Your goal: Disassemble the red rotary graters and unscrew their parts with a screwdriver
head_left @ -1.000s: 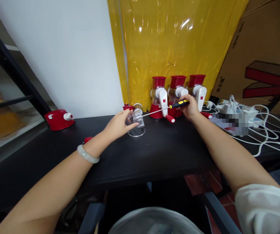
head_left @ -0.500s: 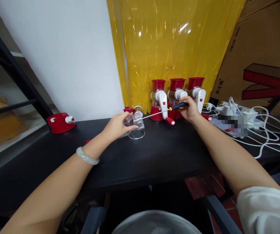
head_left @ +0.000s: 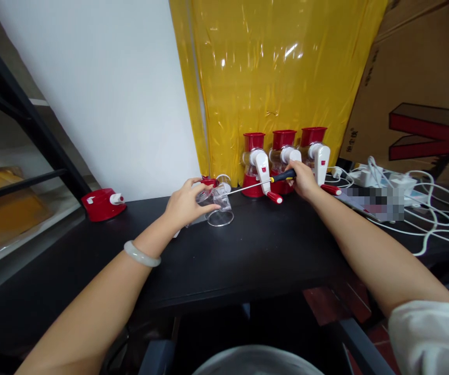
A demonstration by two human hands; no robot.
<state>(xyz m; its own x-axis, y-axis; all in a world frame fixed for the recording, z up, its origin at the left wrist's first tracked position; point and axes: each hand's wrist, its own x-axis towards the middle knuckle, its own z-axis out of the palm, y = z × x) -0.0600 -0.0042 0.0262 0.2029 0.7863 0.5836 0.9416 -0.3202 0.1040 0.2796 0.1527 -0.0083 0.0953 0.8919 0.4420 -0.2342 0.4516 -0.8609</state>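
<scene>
Low over the black table, my left hand (head_left: 188, 204) grips a clear plastic grater housing (head_left: 221, 202), thumb in front and fingers behind. The housing lies tilted, its round rim toward me. My right hand (head_left: 302, 179) is closed around the black and yellow handle of a screwdriver (head_left: 284, 175). Its long metal shaft points left, and the tip meets the clear housing; the exact contact point is too small to make out. Just behind the housing are a metal grater drum (head_left: 223, 182) and a red part (head_left: 208, 180), partly hidden by my left fingers.
Several red and white rotary graters (head_left: 262, 164) stand along the yellow plastic sheet (head_left: 286, 62). A red grater base (head_left: 104, 204) sits at the table's left. White cables (head_left: 429, 208) and a phone-like device (head_left: 368, 203) lie at the right, before a cardboard box (head_left: 415, 67).
The view has shifted slightly. Both hands keep their holds on the clear housing and the screwdriver, whose tip stays at the housing. A whitish piece now shows below my left wrist.
</scene>
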